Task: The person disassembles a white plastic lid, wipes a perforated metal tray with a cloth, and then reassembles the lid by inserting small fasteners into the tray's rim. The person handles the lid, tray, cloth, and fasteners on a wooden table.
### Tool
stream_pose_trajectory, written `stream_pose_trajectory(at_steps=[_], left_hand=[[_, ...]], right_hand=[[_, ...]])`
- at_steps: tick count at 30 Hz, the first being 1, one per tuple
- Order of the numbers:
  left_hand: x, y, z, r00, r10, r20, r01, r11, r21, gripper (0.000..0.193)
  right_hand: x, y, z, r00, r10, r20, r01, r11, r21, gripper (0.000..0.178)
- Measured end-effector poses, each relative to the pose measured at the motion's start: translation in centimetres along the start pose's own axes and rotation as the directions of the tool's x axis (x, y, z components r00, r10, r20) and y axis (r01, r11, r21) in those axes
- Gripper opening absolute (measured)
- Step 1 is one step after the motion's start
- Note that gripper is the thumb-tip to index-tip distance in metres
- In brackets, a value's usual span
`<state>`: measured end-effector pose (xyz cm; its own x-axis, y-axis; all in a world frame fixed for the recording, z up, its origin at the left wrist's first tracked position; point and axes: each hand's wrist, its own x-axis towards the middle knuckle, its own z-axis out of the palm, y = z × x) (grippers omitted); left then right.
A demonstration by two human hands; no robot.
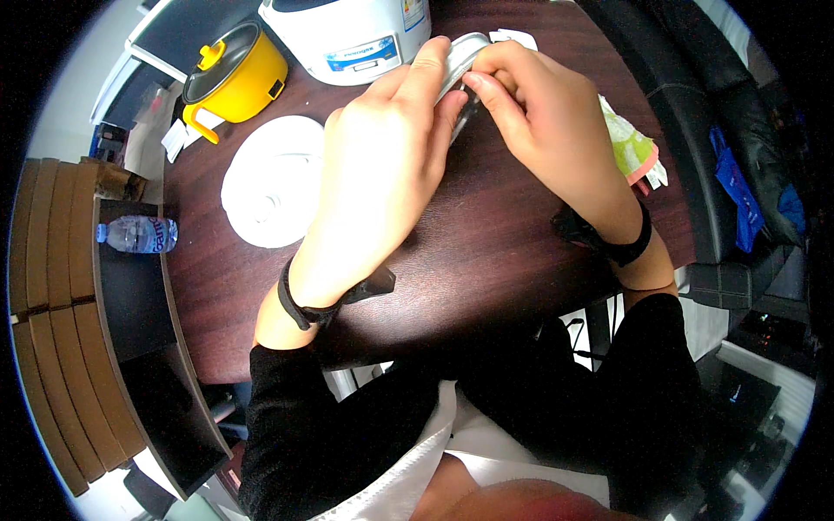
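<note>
Both hands are raised at the far middle of the table, closed round a thin, pale piece with a curved rim point(463, 54), seen nearly edge-on. My left hand point(373, 165) grips its left side, with the thumb stretched along it. Fingers of my right hand point(560, 130) bend over its right edge, the thumb and forefinger pinching there. Most of the piece is hidden by the hands, so its kind is unclear. Beside my left hand a white round lid point(252, 187) lies flat on the table. Just beyond stands a white cooker body point(304, 39).
A yellow pot point(252, 82) with a dark lid stands at the far left of the brown table point(452, 269). A green and white cloth point(632, 143) lies at right. Left of the table are a water bottle point(139, 234) and stacked brown boxes point(61, 252); a black seat point(695, 104) stands right.
</note>
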<state>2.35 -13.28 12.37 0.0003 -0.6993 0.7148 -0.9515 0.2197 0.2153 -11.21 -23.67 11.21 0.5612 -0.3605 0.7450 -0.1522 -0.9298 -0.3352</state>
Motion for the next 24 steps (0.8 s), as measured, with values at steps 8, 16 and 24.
stream_pose_trajectory(at_steps=[8, 16, 24], left_hand=[[-0.2, 0.2, 1.3, 1.0, -0.012, -0.018, 0.014, 0.993, 0.119, 0.037], [0.0, -0.2, 1.0, 0.996, 0.049, -0.079, -0.038, 0.99, 0.138, 0.04], [-0.4, 0.4, 1.3, 0.998, 0.037, -0.041, -0.029, 0.98, 0.198, 0.042]], right_hand=[[-0.4, 0.9, 1.6, 0.836, 0.392, 0.384, -0.522, 0.352, 0.777, 0.018], [0.1, 0.2, 0.2, 0.905, 0.347, 0.247, -0.424, 0.79, 0.443, 0.014], [-0.1, 0.6, 1.3, 0.992, 0.112, -0.056, -0.098, 0.973, 0.209, 0.013]])
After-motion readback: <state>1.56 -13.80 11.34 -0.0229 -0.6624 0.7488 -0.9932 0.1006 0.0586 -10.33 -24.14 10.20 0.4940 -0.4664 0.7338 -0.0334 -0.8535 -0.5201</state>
